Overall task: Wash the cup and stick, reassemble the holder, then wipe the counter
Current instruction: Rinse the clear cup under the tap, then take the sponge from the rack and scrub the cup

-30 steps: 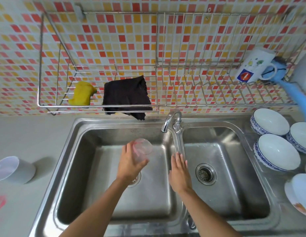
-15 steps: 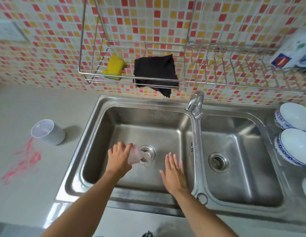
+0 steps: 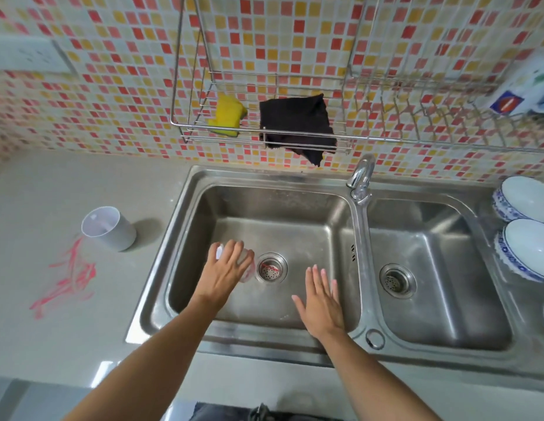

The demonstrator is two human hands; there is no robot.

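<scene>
The left hand (image 3: 222, 275) is wrapped around a clear cup (image 3: 246, 268) held tipped over the left basin of the sink (image 3: 185, 238), just at nine o'clock of the drain strainer (image 3: 271, 268), where a thin red stick (image 3: 269, 266) seems to lie, though it is too small to be sure. The right hand (image 3: 321, 302) hovers flat and empty, fingers spread, at three o'clock of that drain. On the counter (image 3: 52, 344), at nine o'clock of the sink, stands a white holder (image 3: 108, 227) above red smears (image 3: 67, 278).
</scene>
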